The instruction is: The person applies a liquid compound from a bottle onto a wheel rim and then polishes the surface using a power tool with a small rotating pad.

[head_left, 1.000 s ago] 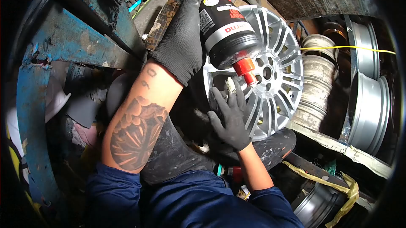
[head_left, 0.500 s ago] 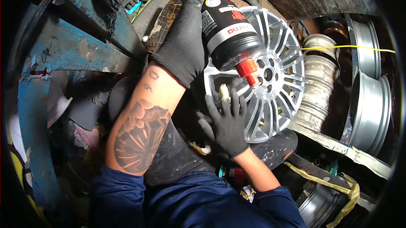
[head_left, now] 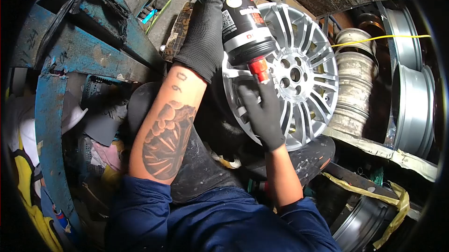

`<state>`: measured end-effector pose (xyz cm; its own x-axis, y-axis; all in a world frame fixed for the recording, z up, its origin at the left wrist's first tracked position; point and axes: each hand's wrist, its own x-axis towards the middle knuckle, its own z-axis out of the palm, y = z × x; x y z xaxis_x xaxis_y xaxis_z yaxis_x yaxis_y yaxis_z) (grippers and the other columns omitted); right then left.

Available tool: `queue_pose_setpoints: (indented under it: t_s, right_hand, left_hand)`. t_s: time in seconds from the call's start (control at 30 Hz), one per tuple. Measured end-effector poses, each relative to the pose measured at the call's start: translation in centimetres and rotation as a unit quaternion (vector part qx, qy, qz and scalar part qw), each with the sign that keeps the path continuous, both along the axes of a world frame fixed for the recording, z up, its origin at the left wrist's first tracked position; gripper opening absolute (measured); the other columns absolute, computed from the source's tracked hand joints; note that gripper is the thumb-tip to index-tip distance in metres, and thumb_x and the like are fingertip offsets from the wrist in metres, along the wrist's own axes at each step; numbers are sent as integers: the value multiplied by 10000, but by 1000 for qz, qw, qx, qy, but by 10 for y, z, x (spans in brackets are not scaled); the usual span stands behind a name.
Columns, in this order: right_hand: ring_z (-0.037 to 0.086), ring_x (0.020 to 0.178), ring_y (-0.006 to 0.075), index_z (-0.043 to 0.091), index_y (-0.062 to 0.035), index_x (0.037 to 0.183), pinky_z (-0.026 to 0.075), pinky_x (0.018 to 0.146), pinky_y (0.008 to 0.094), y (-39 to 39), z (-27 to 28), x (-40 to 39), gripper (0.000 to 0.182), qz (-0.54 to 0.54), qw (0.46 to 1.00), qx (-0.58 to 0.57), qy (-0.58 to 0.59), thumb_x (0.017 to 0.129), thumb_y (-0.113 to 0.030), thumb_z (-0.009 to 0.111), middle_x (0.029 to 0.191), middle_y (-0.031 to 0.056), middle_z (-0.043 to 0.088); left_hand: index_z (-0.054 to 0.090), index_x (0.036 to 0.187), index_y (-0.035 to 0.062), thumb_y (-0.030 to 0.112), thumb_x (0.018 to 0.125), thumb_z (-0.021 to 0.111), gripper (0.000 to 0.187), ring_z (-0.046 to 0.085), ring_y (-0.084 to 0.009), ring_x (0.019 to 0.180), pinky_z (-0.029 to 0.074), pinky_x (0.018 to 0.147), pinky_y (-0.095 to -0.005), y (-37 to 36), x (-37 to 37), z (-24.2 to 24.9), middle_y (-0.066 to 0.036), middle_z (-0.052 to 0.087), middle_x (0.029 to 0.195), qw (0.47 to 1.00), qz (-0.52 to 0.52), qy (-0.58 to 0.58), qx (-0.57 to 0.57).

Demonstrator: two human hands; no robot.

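My left hand (head_left: 210, 22), in a black knit glove, is wrapped round a large black bottle (head_left: 248, 22) with a white band and printed label. The bottle is tilted nozzle-down, and its red nozzle (head_left: 258, 68) points at my right hand. Gloved in black too, my right hand (head_left: 265, 116) has its fingers stretched out and apart, one fingertip right at the nozzle's tip. Behind both hands is a silver multi-spoke alloy wheel (head_left: 308, 81), leaning by my knee. The fingers overlap its left spokes in this view.
Stacked wheel rims (head_left: 353, 79) stand on a rack at the right, beside larger silver rims (head_left: 414, 111). A yellow cord (head_left: 374, 39) crosses them. At the left rises a chipped blue metal frame (head_left: 51, 135), with cloths (head_left: 105, 153) behind it.
My right hand has risen to the bottle's nozzle, hiding the pale blob seen at its fingertips before. The bottle has shifted slightly up and left, and the view has moved a little.
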<state>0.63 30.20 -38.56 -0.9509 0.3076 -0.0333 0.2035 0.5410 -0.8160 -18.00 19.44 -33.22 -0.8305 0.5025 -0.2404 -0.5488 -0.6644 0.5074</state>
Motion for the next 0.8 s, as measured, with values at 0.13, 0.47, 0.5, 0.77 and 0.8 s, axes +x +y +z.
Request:
queue_pose_setpoints:
  t_s: [0.13,0.47,0.5,0.77,0.8]
  right_hand:
    - [511,1337,293,225,32,1577,378,1146,390,-16,29,18,723,-56,783,-615,76,977,-186,564,1472,200,475]
    - [280,1496,407,401,-60,1530,217,1234,537,-31,25,22,651,-78,633,-760,123,964,-358,522,1602,230,325]
    - [280,1496,405,399,-60,1532,216,1235,536,-30,26,23,650,-77,628,-764,123,965,-356,520,1603,229,323]
    - [359,1466,361,283,52,1549,250,1229,509,-19,16,30,707,-43,728,-673,120,923,-194,502,1568,223,376]
    - [387,1452,348,284,86,1536,248,1229,464,-17,14,31,707,-37,718,-681,143,899,-130,500,1546,219,409]
  left_hand:
    - [588,1083,131,433,980,650,325,640,-108,695,563,626,-272,3,3,10,17,624,824,993,26,116,27]
    - [595,1149,122,416,978,652,345,641,-112,716,556,655,-267,12,10,16,7,639,873,987,92,131,-20]
    - [597,1142,127,429,975,652,350,648,-122,715,563,654,-276,14,5,8,3,644,872,985,106,125,-60]
    - [576,1234,111,480,969,613,455,703,-219,879,600,784,-375,12,-5,-23,-90,680,1045,971,154,106,-147]
    - [581,1202,123,484,965,623,433,698,-207,840,599,750,-364,13,-5,-19,-73,677,1000,970,168,93,-147]
